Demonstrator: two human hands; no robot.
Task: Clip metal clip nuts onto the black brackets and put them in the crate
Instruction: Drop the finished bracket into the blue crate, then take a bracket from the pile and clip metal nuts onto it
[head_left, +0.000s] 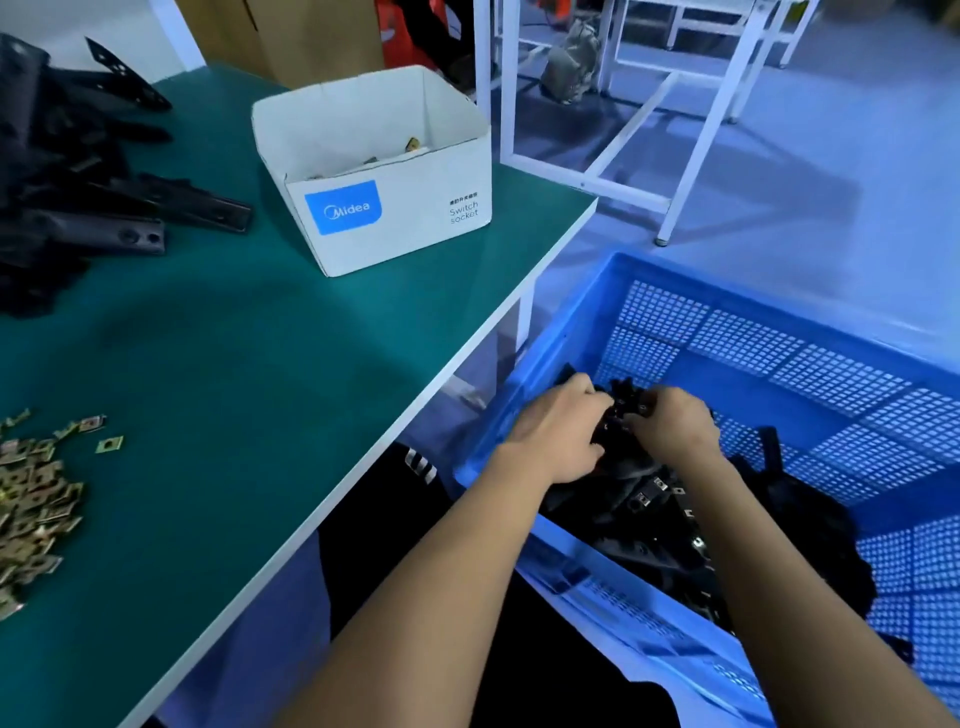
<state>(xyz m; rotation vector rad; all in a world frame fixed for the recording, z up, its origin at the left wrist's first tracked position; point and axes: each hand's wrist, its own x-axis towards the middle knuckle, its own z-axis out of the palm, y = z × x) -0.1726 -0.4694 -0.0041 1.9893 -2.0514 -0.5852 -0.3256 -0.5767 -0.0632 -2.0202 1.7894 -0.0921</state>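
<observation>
Head view: both hands lowered inside blue crate (597, 291) beside table. Left hand (556, 431) seen with fingers curled round black bracket (621, 410); right hand (672, 423) curled on same bracket from other side. More clipped brackets (644, 509) piled in crate beneath wrists. Loose clip nuts (31, 493) scattered on green table (249, 353); unclipped brackets (93, 208) heaped far left. White box (384, 208) placed near table edge.
</observation>
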